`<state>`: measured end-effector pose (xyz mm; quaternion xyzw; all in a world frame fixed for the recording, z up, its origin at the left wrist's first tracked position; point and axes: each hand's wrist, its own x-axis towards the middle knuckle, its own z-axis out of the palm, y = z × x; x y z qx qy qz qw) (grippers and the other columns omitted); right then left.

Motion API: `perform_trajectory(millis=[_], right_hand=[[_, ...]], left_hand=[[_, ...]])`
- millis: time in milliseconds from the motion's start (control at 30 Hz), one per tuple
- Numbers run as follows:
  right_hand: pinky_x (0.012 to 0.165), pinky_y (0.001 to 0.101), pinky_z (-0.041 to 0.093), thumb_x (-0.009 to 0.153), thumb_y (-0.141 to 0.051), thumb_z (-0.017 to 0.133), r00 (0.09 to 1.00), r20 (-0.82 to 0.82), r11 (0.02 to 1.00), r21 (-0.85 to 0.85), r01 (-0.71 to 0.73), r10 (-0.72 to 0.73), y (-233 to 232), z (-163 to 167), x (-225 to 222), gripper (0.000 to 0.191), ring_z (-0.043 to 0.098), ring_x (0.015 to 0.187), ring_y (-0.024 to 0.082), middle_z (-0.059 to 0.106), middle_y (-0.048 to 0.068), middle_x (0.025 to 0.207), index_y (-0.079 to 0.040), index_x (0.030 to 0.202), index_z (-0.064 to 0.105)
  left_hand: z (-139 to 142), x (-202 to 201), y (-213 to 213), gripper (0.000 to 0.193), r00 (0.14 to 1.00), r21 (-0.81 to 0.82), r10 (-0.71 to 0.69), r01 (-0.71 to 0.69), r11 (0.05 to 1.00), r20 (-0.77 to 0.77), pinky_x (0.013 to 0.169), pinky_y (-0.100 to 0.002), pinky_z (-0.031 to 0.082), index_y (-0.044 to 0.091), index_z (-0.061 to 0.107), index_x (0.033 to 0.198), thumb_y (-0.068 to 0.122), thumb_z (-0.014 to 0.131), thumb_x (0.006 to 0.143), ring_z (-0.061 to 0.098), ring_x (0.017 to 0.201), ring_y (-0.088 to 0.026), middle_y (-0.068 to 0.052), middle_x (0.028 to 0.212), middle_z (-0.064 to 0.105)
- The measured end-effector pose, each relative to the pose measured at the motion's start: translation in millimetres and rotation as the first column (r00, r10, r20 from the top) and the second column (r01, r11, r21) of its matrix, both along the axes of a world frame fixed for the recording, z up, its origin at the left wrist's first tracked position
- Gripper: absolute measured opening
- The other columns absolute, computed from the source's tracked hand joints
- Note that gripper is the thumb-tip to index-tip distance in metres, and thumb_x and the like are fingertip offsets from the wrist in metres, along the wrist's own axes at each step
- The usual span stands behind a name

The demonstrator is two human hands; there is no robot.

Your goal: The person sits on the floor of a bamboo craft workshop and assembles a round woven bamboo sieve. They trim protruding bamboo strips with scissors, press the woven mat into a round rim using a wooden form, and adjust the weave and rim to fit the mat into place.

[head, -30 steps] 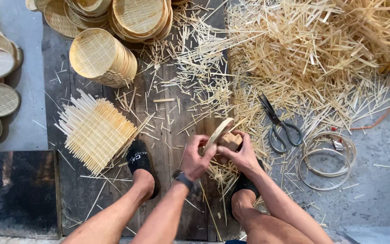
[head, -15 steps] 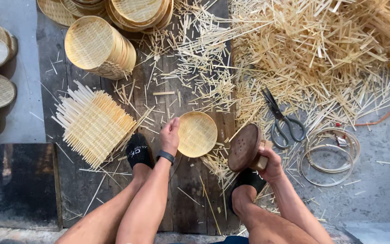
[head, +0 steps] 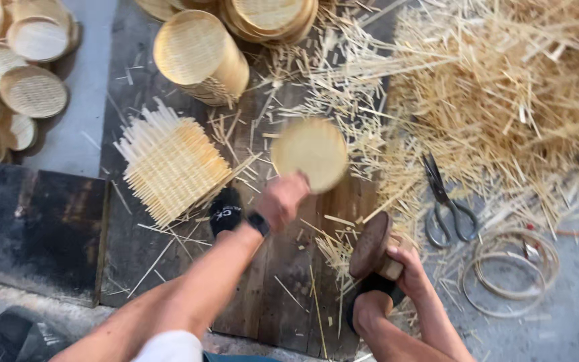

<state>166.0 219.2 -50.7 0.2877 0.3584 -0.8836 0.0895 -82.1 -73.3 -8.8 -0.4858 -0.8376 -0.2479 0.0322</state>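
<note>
My left hand (head: pixel 281 200) grips the near rim of a round woven bamboo tray (head: pixel 309 153) and holds it out over the dark wooden boards (head: pixel 283 281); the tray is blurred by motion. Near my right knee, my right hand (head: pixel 403 265) holds a dark round wooden mold (head: pixel 370 245) tilted on edge. A stack of square woven bamboo mats (head: pixel 172 163) with loose stick ends lies left of my left hand. My black sandal (head: pixel 226 210) shows just beside that hand.
Stacks of finished round trays lie at the top (head: pixel 199 57) and far left (head: pixel 31 90). A big heap of bamboo trimmings (head: pixel 504 100) fills the right. Scissors (head: pixel 447 201) and coiled bamboo rings (head: pixel 507 271) lie on the grey floor at the right.
The two hands were together on the tray and mold. They separated: my left hand carried the tray forward and up, my right hand kept the mold near my knee.
</note>
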Motion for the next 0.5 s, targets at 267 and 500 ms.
perform_trajectory(millis=[267,500], right_hand=[[0.085,0.0399,0.058,0.087,-0.019,0.065,0.999,0.008,0.999,0.001,-0.050,0.050,12.0,-7.9,6.1,0.052,0.072,0.097,0.024,0.072,0.014,0.113,0.003,0.134,0.057],[0.083,0.0425,0.059,0.090,-0.019,0.064,0.992,0.117,0.999,-0.009,0.037,-0.036,16.1,-26.3,24.8,0.048,0.072,0.093,0.025,0.071,0.015,0.110,0.006,0.130,0.057]], left_hand=[[81.5,-209.9,-60.6,0.010,0.855,-0.001,0.443,-0.460,0.888,-0.270,0.081,-0.045,0.055,0.010,0.067,0.090,0.006,0.059,0.093,0.065,0.092,-0.033,-0.010,0.091,0.067],[80.5,-225.4,-70.1,0.007,0.816,-0.094,0.554,-0.572,0.815,-0.163,0.077,-0.047,0.055,0.010,0.075,0.095,0.009,0.071,0.089,0.067,0.092,-0.034,-0.010,0.093,0.072]])
